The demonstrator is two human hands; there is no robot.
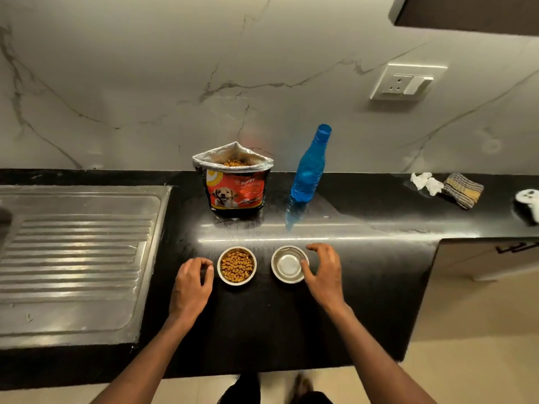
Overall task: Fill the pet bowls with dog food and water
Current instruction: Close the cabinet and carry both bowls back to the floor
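Two small steel bowls sit side by side on the black counter (262,322). The left bowl (236,265) is full of brown kibble. The right bowl (288,264) shows a pale shiny bottom; whether it holds water I cannot tell. My left hand (191,282) rests just left of the kibble bowl, fingers curled, apart from its rim. My right hand (325,271) curves around the right bowl's right side, thumb touching the rim. Behind the bowls stand an opened red dog food bag (234,188) and an uncapped blue water bottle (309,170).
A steel sink drainboard (78,258) fills the counter's left part. At the far right lie crumpled white tissue (425,182), a striped cloth (463,189) and a white object (529,202). A wall socket (407,83) is on the marble backsplash. The counter ends at the right, with floor beyond.
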